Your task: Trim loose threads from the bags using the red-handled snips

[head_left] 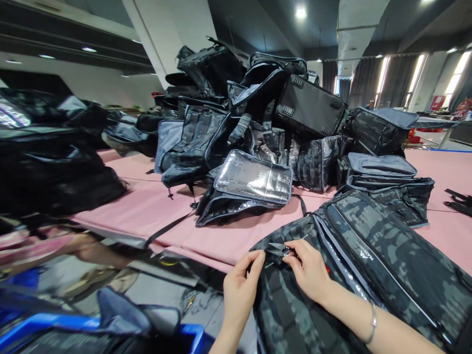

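A dark camouflage bag (379, 265) lies on the pink table (147, 206) right in front of me. My right hand (308, 268) rests on its near corner and grips small black thread snips (278, 249), blades pointing left. My left hand (241, 287) is closed in a pinch on the bag's edge just left of the snips; what it pinches is too small to name. A thin bracelet circles my right wrist.
A tall heap of black and camouflage bags (258, 123) fills the table's middle, one showing a silver foil lining (254, 179). More dark bags (47, 162) lie at left. A blue crate (110, 327) stands on the floor below. Loose straps (459, 201) lie far right.
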The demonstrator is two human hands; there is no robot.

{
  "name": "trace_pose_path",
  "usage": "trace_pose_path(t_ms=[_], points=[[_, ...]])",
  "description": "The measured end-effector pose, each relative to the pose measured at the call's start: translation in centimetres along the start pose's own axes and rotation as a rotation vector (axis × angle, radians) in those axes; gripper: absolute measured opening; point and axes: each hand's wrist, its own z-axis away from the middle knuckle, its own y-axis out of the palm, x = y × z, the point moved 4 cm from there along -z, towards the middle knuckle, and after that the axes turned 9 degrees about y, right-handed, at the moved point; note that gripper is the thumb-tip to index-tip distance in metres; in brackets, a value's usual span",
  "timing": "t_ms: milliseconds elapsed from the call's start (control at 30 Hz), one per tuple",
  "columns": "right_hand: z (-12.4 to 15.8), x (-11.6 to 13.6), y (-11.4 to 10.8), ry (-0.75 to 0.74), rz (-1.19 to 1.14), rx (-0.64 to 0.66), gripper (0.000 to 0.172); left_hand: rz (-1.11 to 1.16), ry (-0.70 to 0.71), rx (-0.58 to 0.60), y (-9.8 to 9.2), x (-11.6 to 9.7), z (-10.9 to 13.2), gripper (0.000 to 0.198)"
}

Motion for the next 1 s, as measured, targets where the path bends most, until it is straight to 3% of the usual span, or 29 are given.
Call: trace_pose_path(t_ms=[367,533,633,767,833,1000], points=[[0.1,0.5,-1.1,-0.026,0.226,-0.011,0.018,-0.265,0.381,0.046,0.4,-2.2,-0.2,0.019],[0.2,0.7,-1.6,-0.047,0.285,0.002,0.019,-0.364,0.471,0.051,0.5,-2.4,0.0,0.018],[0.2,0.5,-1.3,0.028,0.13,0.038,0.017,-0.409,0.498,0.044,0.5,-2.7,0.1,0.016],[-0.3,0.5,-1.2,0.218,-0.327,0.018,0.015,-0.438,0.543,0.085,0.7,-3.0,0.0,0.015],[-0.7,0.8,-1.6,0.222,-0.426,-0.001,0.019,-0.452,0.544,0.084,0.7,-2.9,-0.1,0.016],[-0.8,0.9,-2.4,0.084,0.063,0.02,0.014,-0.444,0.544,0.056,0.6,-2.8,0.0,0.015]])
